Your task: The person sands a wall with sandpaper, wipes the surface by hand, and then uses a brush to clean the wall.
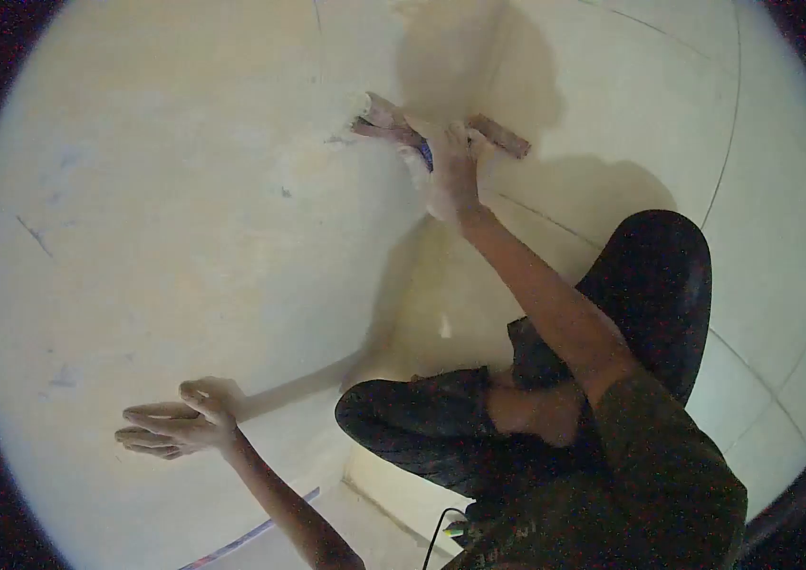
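My right hand (450, 166), whitened with dust, is closed around a reddish-brown strip of sandpaper (503, 136). The strip sticks out on both sides of the fingers, and its left end is coated in white. A small blue patch shows between the strip and my hand; the rest is hidden by my fingers. The sandpaper lies close against the pale wall (184, 237). Lower down on the left, my left hand (180, 425) is open and dusty, its fingers stretched out and a little apart, over the same wall and holding nothing.
My bent legs in dark trousers (650, 275) lie beneath my right arm. Light floor tiles (764, 361) with dark joints run along the right. A thin black cable (436, 537) hangs near my waist. Shadows of my head and arms fall across the wall and floor.
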Demonstrator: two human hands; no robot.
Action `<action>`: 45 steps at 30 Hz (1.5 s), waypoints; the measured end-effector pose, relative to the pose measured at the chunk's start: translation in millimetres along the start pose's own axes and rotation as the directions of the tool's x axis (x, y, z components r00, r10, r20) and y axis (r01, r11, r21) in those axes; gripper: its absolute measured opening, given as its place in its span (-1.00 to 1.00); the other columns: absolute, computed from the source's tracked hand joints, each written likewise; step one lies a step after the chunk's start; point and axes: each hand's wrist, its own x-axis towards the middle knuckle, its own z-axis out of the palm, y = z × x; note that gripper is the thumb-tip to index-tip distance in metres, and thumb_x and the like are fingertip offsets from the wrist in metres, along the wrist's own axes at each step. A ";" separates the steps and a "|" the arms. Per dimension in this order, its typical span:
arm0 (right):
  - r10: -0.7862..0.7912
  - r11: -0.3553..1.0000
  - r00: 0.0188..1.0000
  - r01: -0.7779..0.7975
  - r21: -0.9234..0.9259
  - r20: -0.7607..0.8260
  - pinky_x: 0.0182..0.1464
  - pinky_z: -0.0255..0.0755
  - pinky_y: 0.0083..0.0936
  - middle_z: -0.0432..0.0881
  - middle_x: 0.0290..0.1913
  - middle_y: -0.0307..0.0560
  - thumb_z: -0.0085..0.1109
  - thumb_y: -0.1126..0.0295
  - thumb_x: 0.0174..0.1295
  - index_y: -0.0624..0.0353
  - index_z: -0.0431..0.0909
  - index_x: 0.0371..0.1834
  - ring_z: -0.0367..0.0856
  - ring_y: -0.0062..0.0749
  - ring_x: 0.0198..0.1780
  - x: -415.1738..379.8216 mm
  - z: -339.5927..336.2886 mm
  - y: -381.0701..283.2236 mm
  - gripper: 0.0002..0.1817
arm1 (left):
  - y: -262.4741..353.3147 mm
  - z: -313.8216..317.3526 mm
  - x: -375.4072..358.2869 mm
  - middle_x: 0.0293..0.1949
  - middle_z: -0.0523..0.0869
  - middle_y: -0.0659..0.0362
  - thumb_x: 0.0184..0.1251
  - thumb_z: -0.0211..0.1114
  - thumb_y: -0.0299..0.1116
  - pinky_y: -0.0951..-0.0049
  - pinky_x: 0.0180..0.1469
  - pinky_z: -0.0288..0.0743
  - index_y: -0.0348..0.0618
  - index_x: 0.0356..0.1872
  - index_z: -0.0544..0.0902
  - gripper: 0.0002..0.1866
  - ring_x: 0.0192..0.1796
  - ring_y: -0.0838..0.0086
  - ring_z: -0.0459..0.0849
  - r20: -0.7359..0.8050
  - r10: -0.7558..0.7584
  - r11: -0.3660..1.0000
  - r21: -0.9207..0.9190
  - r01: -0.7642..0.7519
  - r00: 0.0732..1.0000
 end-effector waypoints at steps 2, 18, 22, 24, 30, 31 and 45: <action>-0.065 0.998 0.997 0.065 0.006 0.029 0.30 0.24 -0.01 0.69 0.15 -0.03 0.43 0.33 0.21 0.05 0.58 0.28 0.58 0.03 0.18 9.0 -9.8 -18.7 -0.48 | 0.5 -1.0 -1.8 0.69 0.02 -0.13 0.44 -0.10 0.52 -0.18 0.58 -0.04 -0.01 0.68 0.15 0.01 0.70 -0.09 -0.02 0.004 -0.006 1.000 0.016 0.006 1.000; 0.302 0.940 0.948 -0.314 0.132 0.104 0.04 0.37 0.02 0.68 0.02 0.21 0.29 0.18 0.42 0.20 0.53 0.23 0.62 0.17 0.08 -14.9 9.3 -57.7 -0.55 | -11.5 4.3 -4.1 0.69 0.02 -0.13 0.41 -0.10 0.55 -0.21 0.56 0.01 0.04 0.68 0.15 0.02 0.70 -0.09 -0.01 0.009 0.010 1.000 0.003 -0.010 1.000; 0.386 0.907 0.906 -0.407 0.106 0.177 0.02 0.43 0.01 0.65 -0.15 0.31 0.25 0.15 0.45 0.29 0.53 0.10 0.64 0.28 -0.04 -12.6 10.3 -58.1 -0.59 | -11.9 2.0 -3.3 0.69 -0.03 -0.16 0.45 -0.08 0.49 -0.26 0.57 -0.05 -0.02 0.69 0.12 0.00 0.70 -0.12 -0.06 0.033 0.027 1.000 -0.006 -0.027 0.999; 0.286 0.946 0.958 -0.288 0.146 0.036 0.06 0.44 0.03 0.65 -0.15 0.31 0.23 0.14 0.46 0.31 0.53 0.09 0.64 0.32 -0.05 -29.1 22.9 -60.3 -0.58 | -12.3 2.9 -5.6 0.69 -0.04 -0.16 0.45 -0.08 0.49 -0.25 0.58 -0.06 -0.02 0.69 0.12 0.00 0.70 -0.12 -0.07 0.029 0.024 1.000 -0.003 -0.024 0.999; 0.573 0.799 0.724 -0.599 -0.063 0.384 0.18 0.44 0.03 0.67 0.06 0.31 0.14 0.13 0.52 0.27 0.50 0.25 0.62 0.33 0.10 -4.4 0.3 -78.7 -0.55 | -14.2 2.8 -6.9 0.69 0.00 -0.13 0.42 -0.08 0.55 -0.21 0.59 -0.03 0.04 0.68 0.14 0.02 0.70 -0.10 -0.03 0.016 0.035 0.999 -0.006 -0.035 0.999; 0.516 0.806 0.806 -0.571 0.152 0.292 0.20 0.44 0.02 0.66 0.07 0.33 0.12 0.12 0.52 0.27 0.49 0.27 0.62 0.32 0.12 -12.4 2.5 -84.8 -0.53 | -12.6 2.4 -5.7 0.69 0.01 -0.13 0.42 -0.07 0.54 -0.20 0.59 -0.03 0.04 0.68 0.15 0.01 0.70 -0.10 -0.03 0.020 0.032 0.999 -0.011 -0.032 0.999; 0.172 0.965 0.974 -0.197 0.173 0.151 -0.11 0.58 -0.02 0.44 0.50 0.18 0.04 0.22 0.54 0.32 0.43 0.27 0.76 0.12 -0.07 3.4 -2.9 -84.3 -0.58 | -7.3 4.5 -6.4 0.69 0.03 -0.12 0.47 -0.05 0.47 -0.10 0.60 -0.01 -0.02 0.67 0.18 -0.03 0.70 -0.04 0.01 -0.008 0.046 0.999 0.008 -0.046 0.999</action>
